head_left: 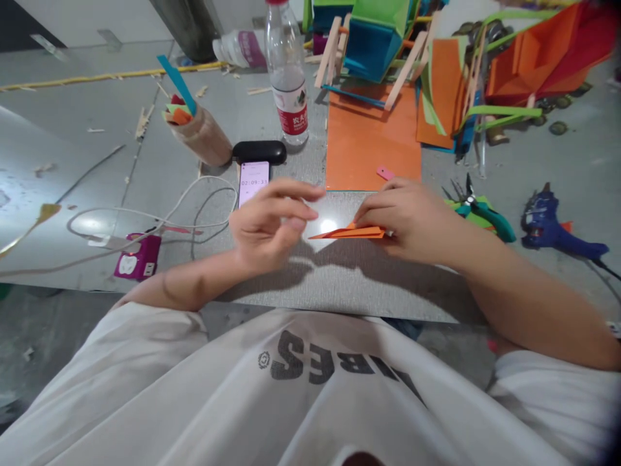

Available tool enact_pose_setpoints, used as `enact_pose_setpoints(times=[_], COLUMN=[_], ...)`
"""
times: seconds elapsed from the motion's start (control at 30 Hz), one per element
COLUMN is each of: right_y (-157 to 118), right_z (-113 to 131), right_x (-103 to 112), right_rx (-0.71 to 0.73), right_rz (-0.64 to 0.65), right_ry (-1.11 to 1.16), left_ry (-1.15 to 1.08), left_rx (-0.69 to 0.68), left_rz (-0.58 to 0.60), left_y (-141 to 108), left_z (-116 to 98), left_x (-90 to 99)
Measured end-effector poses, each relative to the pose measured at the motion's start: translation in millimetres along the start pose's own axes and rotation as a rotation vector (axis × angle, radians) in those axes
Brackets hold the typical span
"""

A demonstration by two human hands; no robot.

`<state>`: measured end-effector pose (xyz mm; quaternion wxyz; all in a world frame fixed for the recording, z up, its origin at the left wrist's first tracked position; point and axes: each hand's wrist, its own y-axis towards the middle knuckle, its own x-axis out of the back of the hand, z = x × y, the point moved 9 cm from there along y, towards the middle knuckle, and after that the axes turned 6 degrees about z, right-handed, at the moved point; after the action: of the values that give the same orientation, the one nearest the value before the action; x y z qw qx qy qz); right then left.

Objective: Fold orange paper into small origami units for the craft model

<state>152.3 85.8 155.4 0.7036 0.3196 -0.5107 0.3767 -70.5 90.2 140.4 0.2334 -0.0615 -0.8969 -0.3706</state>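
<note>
And here's the right hand (400,217), fingers and thumb closed on the folded orange paper (361,232), pinching it at its right end! The paper lies in front of the person, just above the gray tabletop (334,281) or against it, I can't tell which, and its narrow tip points left out of that grip. Over on that side, the left hand (274,223) is empty, thumb and fingers loosely spread, near the tip but apart from it.

Directly beyond the grip, a flat orange sheet (373,145) carries a small pink piece (385,173) close to the right fingers. Farther out sits a green-and-blue paper model (376,39) with wooden sticks, and out to the grip's far right, a red-and-orange one (538,65).

Right of the grip, we've got green-handled pliers (490,217), then a blue hot glue gun (555,226). Swing left, past the grip, and there's a phone (253,181) beside the left hand, its screen lit, a black case (261,152) just beyond it. Farther off stand an upright clear bottle (290,84) with a red cap and a tilted wooden cup (206,137) of colored strips. Nearer the person, far left of the grip: a purple power adapter (138,257)!
</note>
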Motion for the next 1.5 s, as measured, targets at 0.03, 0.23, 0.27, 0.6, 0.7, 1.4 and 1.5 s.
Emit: enact_pose_setpoints(times=[0.03,0.23,0.27,0.6,0.7,1.4,1.5], right_y=[-2.7,-32.2,-37.5,-73.8,-74.9,-65.4,-64.2], right_z=[-1.5,-0.9,-0.6,2.9,-6.0,-2.6,-0.5], right_x=[1.3,4.4,4.7,8.5,0.4,-17.6,-19.1], right_rx=[-0.004,0.085,0.082,-0.123,-0.124,-0.027,-0.016], right_rz=[-0.018,-0.258,-0.32,-0.634,-0.627,-0.557,-0.566], right_ry=[0.005,0.083,0.133,0.33,0.332,0.332,0.322], left_ry=[0.109,0.55,0.586,0.547,0.53,0.743,0.828], left_rx=[0.04,0.428,0.528,0.644,0.676,0.84,0.944], left_rz=[0.02,0.272,0.329,0.448,0.435,0.447,0.548], left_y=[3.8,-5.1,-12.4,-17.1,-21.4,-26.5,-21.5], left_z=[8.1,94.4,108.2,126.4,132.4,111.4,101.9], left_x=[9.6,58.1,60.5,66.2,71.6,59.0,53.9])
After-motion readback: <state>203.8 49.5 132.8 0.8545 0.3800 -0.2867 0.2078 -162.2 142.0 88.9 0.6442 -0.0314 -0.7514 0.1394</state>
